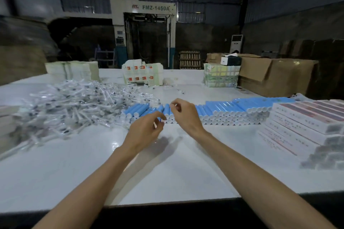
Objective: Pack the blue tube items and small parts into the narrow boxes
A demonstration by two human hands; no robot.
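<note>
Across the middle of the white table [167,169], your blue tubes [223,109] lie side by side in a long stacked row, with their white caps turned toward you. The row runs from the centre out to the right. Your left hand [147,132] is at the row's left stretch with its fingers curled, and its thumb and forefinger pinch the capped end of one tube [161,110]. Your right hand [184,115] is just beside it, over the same stretch. Its fingers are bent, and the thumb and forefinger tips are drawn close together above the tubes; whether they grip anything cannot be told.

To your left, touching the end of the row, sprawls a loose pile of small parts [74,104] in clear wrappers. On your right the narrow boxes [305,119] are stacked flat in stepped layers, just beside the row's far end. Along the table's far side stand bundles of flat packs [142,74], with a brown cardboard carton [275,76] at the right. Behind the table, well apart from it, is a machine [154,7] marked FMZ-1450A
</note>
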